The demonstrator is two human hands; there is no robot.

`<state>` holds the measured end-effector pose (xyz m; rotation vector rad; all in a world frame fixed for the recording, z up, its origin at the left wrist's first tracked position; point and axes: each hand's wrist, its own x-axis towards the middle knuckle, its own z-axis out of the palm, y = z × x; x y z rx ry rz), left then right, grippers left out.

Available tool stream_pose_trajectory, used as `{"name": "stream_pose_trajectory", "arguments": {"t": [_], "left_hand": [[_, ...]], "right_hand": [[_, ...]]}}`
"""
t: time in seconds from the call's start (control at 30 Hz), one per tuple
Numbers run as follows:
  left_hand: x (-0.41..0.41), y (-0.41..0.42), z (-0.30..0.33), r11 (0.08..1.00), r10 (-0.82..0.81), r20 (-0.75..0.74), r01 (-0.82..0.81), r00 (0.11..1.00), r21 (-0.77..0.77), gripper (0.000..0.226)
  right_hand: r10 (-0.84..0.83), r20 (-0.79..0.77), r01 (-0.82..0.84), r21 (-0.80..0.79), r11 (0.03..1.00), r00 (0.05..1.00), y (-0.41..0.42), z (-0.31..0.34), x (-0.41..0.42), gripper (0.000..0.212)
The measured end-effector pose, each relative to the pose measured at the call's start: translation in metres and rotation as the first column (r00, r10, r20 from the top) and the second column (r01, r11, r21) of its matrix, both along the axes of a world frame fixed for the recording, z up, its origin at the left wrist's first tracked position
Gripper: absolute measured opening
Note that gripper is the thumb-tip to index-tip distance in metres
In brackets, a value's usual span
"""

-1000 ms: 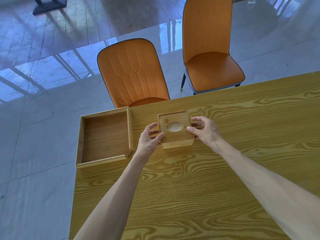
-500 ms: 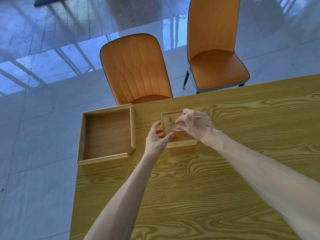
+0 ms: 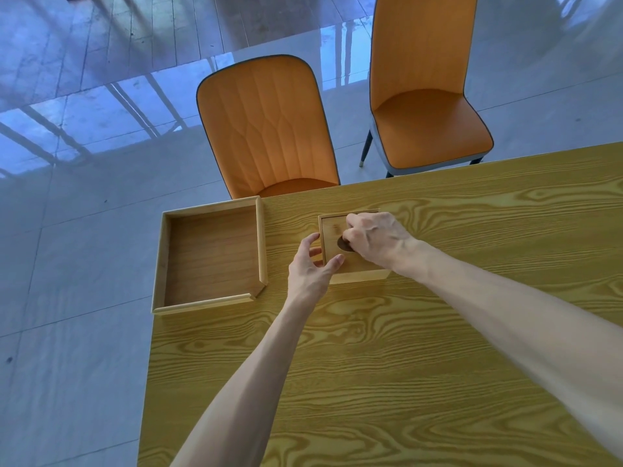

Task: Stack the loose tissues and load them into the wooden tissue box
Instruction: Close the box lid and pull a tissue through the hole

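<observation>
A small square wooden tissue box point(image 3: 350, 264) with an oval opening in its lid sits near the far edge of a yellow wood-grain table point(image 3: 387, 365). The left hand point(image 3: 312, 269) cups the box's left side, thumb on the lid, fingers against the wall. The right hand point(image 3: 374, 239) rests curled on top — fingertips at the opening, so whether they grasp anything is unclear. A shallow, open-cornered wooden tray point(image 3: 210, 257) lies to the left; two orange chairs point(image 3: 266, 129) stand beyond.

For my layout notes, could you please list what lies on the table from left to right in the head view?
Shallow open wooden tray → left hand → small wooden tissue box with oval opening → right hand.
</observation>
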<state>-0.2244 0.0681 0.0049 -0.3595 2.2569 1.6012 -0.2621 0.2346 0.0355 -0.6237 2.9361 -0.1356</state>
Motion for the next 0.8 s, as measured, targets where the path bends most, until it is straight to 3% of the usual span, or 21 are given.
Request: {"name": "stream_pose_trajectory", "arguments": {"t": [0.23,0.5,0.6,0.7,0.8], "left_hand": [[0.0,0.0,0.001,1.0,-0.002,-0.002,0.002,1.0,-0.002,0.071],[0.003,0.001,0.003,1.0,0.008,0.011,-0.009,1.0,0.005,0.07],[0.002,0.001,0.003,1.0,0.013,0.015,-0.013,1.0,0.0,0.069],[0.002,0.001,0.004,1.0,0.011,0.016,-0.01,1.0,-0.005,0.069],[0.002,0.001,0.004,1.0,0.004,0.017,-0.004,1.0,-0.013,0.07]], "right_hand": [[-0.078,-0.06,0.06,-0.255,0.965,0.995,0.013,0.001,0.023,0.018],[-0.192,-0.059,0.15,-0.42,0.895,0.98,0.024,-0.01,0.031,0.016],[-0.192,-0.06,0.144,-0.457,0.878,0.98,0.026,-0.011,0.035,0.025],[-0.169,-0.068,0.13,-0.388,0.912,0.983,0.021,-0.011,0.033,0.044],[-0.233,-0.101,0.177,-0.391,0.903,0.967,0.013,-0.011,0.031,0.03]]}}
